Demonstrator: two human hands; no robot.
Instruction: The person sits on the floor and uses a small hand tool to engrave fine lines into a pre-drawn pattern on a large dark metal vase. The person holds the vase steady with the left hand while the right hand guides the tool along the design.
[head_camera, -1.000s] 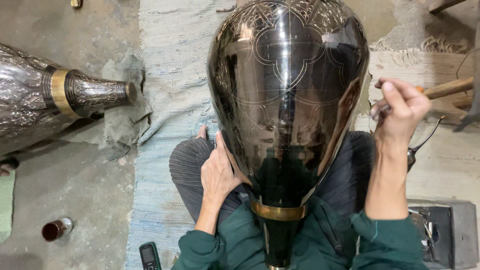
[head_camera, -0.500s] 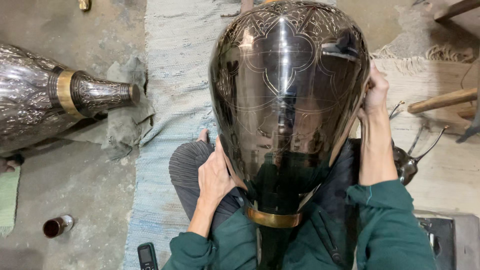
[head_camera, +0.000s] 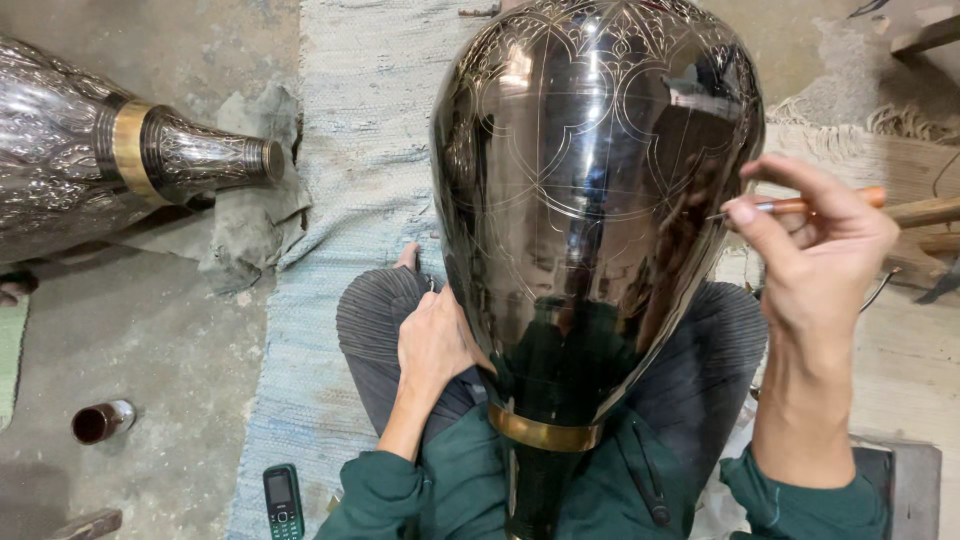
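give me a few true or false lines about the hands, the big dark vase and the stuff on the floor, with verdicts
1. The right hand holds a thin engraving tool against the dark vase. True.
2. The left hand rests on the vase's lower left side. True.
3. A mobile phone lies on top of the vase. False: it lies on the floor by the woven mat.
4. The second vase stands upright. False: it lies on its side.
5. A small brown cup sits on the floor at the left. True.

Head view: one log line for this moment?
left hand: braces vase | right hand: holds engraving tool, tip at vase
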